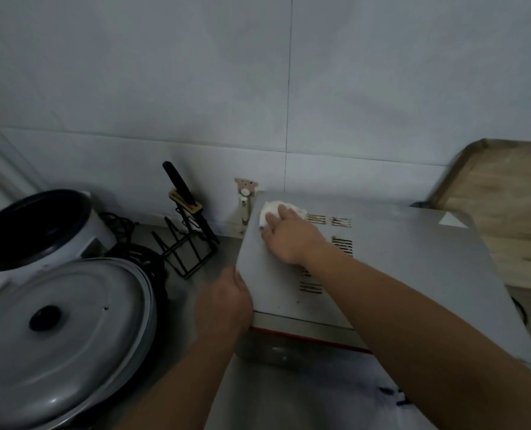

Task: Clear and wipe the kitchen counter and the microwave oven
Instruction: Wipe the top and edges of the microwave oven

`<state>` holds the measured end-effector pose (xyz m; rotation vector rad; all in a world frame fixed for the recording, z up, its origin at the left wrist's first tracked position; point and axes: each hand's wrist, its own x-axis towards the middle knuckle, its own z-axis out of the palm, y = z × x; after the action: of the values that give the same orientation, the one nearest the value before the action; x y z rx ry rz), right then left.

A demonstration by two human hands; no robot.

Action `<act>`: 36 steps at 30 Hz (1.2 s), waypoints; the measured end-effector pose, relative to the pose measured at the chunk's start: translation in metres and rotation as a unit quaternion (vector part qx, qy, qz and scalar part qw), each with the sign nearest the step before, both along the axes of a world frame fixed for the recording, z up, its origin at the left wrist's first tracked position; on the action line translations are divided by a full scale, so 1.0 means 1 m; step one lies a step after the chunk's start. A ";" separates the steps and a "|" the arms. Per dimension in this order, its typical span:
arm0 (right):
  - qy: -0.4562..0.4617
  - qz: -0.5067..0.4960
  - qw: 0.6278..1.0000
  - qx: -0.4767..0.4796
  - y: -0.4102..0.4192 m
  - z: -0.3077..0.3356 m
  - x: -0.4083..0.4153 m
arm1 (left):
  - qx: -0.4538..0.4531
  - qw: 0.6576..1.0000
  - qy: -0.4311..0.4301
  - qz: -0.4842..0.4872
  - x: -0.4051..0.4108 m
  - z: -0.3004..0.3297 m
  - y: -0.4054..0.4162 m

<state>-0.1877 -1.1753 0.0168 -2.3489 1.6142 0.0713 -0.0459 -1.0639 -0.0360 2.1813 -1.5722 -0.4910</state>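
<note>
The grey microwave oven (pixel 406 262) stands on the counter (pixel 289 395) at the centre right, seen from above with vent slots in its top. My right hand (pixel 292 235) presses a white cloth (pixel 272 209) flat on the far left corner of the oven's top. My left hand (pixel 223 301) grips the oven's front left corner, thumb on top and fingers down its side.
A large pot with a grey lid (pixel 62 336) fills the left side, a rice cooker (pixel 37 228) behind it. A black wire rack (pixel 186 243) holding a knife stands by the tiled wall. A wooden board (pixel 503 212) leans at the right.
</note>
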 end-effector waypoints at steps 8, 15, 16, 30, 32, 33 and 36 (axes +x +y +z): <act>-0.233 -0.069 0.970 -0.007 0.056 0.005 -0.046 | -0.087 0.962 -0.210 -0.153 -0.010 0.039 -0.039; -0.148 -0.254 0.953 -0.070 0.050 -0.001 -0.155 | -0.004 0.917 -0.205 -0.342 -0.060 0.042 -0.055; -0.121 -0.246 0.959 -0.071 0.054 -0.009 -0.166 | 0.008 0.912 -0.210 -0.351 -0.061 0.036 -0.058; -0.040 -0.185 0.973 -0.130 0.059 -0.038 -0.185 | 0.048 0.950 -0.196 -0.237 -0.093 0.008 -0.146; -0.050 -0.188 0.972 -0.130 0.058 -0.039 -0.185 | 0.063 0.948 -0.188 -0.250 -0.094 0.012 -0.162; -0.054 -0.190 0.972 -0.130 0.059 -0.039 -0.186 | 0.069 0.947 -0.179 -0.258 -0.093 0.014 -0.166; -0.065 -0.192 0.971 -0.125 0.060 -0.037 -0.187 | 0.065 0.939 -0.178 -0.287 -0.083 0.016 -0.152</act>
<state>-0.3746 -1.1157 -0.0204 -2.1055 2.0773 -0.3785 -0.1284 -1.2160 -0.0203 1.9519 -2.4609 -0.3835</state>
